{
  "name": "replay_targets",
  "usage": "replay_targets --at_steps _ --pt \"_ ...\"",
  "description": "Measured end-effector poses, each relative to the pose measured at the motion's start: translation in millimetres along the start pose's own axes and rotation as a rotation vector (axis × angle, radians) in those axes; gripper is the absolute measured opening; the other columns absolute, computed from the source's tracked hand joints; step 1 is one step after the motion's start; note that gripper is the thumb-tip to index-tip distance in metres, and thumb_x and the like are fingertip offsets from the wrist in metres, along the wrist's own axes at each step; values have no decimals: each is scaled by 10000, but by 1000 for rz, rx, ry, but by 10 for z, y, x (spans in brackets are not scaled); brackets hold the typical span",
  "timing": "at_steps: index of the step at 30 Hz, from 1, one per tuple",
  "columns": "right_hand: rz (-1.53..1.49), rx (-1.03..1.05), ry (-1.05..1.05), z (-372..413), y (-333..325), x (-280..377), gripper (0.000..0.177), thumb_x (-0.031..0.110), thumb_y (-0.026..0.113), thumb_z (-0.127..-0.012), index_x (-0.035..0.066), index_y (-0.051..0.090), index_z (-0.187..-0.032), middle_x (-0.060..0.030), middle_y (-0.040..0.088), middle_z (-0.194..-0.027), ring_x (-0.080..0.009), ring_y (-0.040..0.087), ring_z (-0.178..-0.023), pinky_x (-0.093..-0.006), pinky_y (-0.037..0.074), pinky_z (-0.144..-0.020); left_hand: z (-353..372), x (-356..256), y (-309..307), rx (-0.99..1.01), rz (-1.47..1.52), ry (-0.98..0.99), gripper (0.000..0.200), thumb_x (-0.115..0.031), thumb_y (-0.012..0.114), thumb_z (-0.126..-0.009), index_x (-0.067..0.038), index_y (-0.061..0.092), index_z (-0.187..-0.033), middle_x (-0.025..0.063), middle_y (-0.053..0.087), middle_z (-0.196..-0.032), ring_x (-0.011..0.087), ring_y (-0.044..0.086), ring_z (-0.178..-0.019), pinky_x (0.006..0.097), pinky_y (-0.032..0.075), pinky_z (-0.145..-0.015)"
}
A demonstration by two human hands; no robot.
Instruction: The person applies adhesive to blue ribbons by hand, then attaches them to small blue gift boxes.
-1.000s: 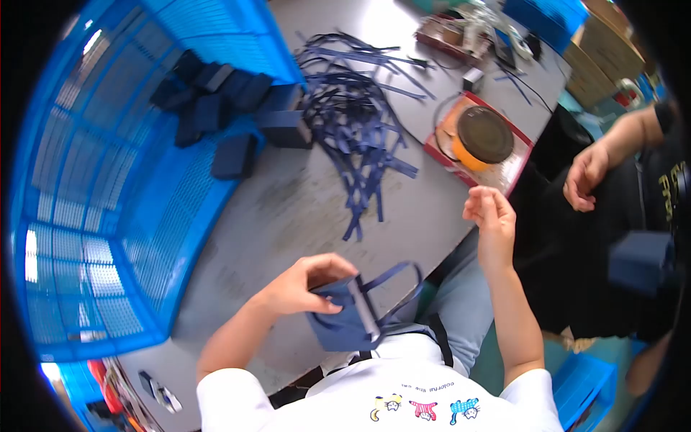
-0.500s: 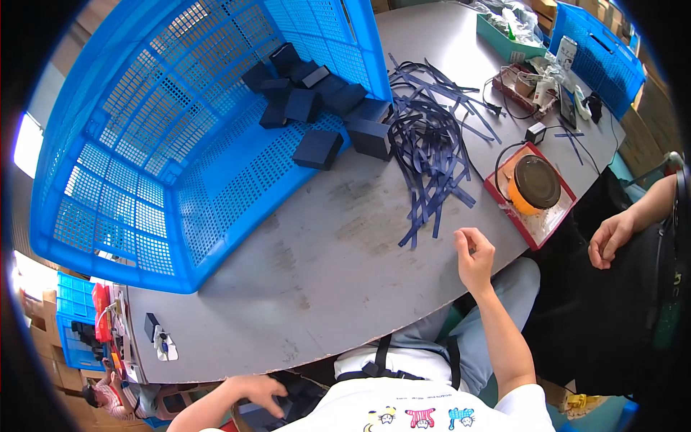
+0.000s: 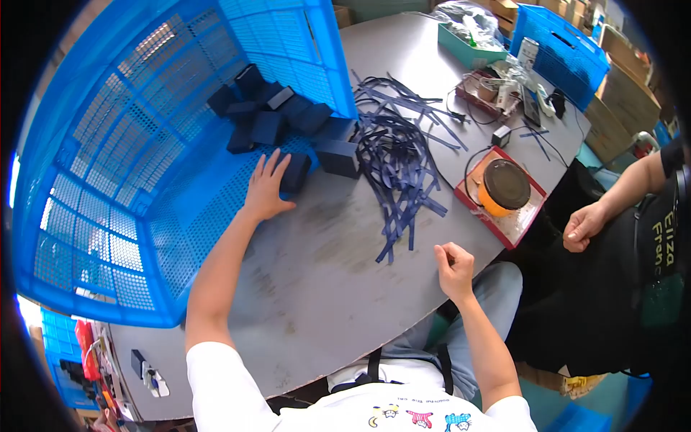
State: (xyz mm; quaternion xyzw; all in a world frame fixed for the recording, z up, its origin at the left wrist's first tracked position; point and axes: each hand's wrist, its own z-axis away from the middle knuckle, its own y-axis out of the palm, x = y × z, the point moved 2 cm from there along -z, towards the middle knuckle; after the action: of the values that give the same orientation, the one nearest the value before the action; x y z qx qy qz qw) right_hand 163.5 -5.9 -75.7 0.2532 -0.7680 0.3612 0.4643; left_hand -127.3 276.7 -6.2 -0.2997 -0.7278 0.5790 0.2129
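Observation:
My left hand [image 3: 266,190] reaches over the table at the mouth of a tipped blue plastic crate [image 3: 169,270], fingers spread and nothing gripped. Its fingertips and thumb are right at the near side of a small navy box [image 3: 296,173]. Several more navy boxes [image 3: 268,128] lie piled inside the crate, and another navy box [image 3: 337,158] sits to the right of the first. To the right, my right hand [image 3: 455,272] is curled closed above the table's front edge, with nothing showing in it. Beyond it lies a tangle of navy ribbon strips [image 3: 403,169].
An orange pot with a dark lid [image 3: 506,184] stands on a red-edged tray [image 3: 520,225]. Behind are a teal box [image 3: 468,49] and a second blue crate [image 3: 561,54]. At the right is another person's hand [image 3: 584,226]. A small dark box [image 3: 137,363] lies at the left.
My left hand has come up from below the table edge to the navy box by the crate. My right hand stays curled near the front edge. The whole view has shifted.

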Motion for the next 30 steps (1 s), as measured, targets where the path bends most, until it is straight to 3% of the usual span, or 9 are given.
replay_targets --at_steps 3,8,12,13,15,17,21,25,30 --pt "-31 -10 -6 -7 21 6 183 89 610 -830 -23 555 -697 -87 476 -568 -146 427 -492 -276 335 -472 -140 -34 217 33 5 -55 1026 -249 828 -520 -212 288 -1392 92 265 -1444 379 224 -1324 506 276 -1034" --pt "9 79 -52 -94 35 172 52 54 615 -797 7 598 -783 -77 546 -658 -158 505 -520 -269 405 -504 197 -340 124 -96 50 87 852 -42 772 -510 -147 433 -1284 102 412 -1347 367 356 -1248 479 320 -994" --pt "251 267 -340 -202 183 310 89 18 629 -720 54 621 -801 -48 570 -739 -191 571 -627 -291 457 -552 668 -459 -38 -133 265 151 714 -9 727 -546 -84 480 -1212 122 481 -1268 360 481 -1127 410 375 -965" --pt "319 287 -519 -228 254 359 112 16 632 -698 68 626 -797 -38 570 -750 -197 580 -664 -301 465 -564 773 -523 -93 -134 486 -16 642 -16 711 -589 -69 479 -1185 127 523 -1185 316 525 -1061 371 409 -908" --pt "370 359 -527 -257 413 379 120 42 632 -682 91 632 -791 -20 552 -760 -177 567 -746 -295 462 -608 968 -660 -151 -135 968 -310 542 -64 662 -689 -58 450 -1187 103 550 -1037 180 559 -926 271 454 -779" --pt "484 447 -636 -300 580 354 107 78 629 -687 95 632 -793 -15 538 -780 -173 545 -790 -288 450 -662 1083 -794 -216 -48 1312 -386 591 -89 663 -703 -58 403 -1233 67 531 -1014 139 534 -908 266 449 -788" --pt "622 627 -605 -362 625 324 119 113 633 -682 97 630 -799 -16 534 -811 -176 528 -832 -295 433 -704 1242 -907 -186 80 1485 -372 671 -101 668 -714 -55 338 -1296 50 543 -983 120 527 -902 244 433 -786" --pt "633 577 -626 -312 543 287 94 103 651 -679 93 635 -771 -23 539 -776 -184 537 -800 -304 434 -682 1252 -1069 -212 229 1541 -288 684 -83 690 -696 -55 359 -1294 42 535 -974 114 518 -896 248 419 -800" --pt "144 192 -236 -359 296 410 32 49 664 -724 49 648 -751 -67 577 -726 -221 576 -684 -331 454 -597 1171 -1290 -179 363 1527 -138 737 -33 727 -635 -67 385 -1287 44 519 -1043 125 500 -958 261 406 -825"
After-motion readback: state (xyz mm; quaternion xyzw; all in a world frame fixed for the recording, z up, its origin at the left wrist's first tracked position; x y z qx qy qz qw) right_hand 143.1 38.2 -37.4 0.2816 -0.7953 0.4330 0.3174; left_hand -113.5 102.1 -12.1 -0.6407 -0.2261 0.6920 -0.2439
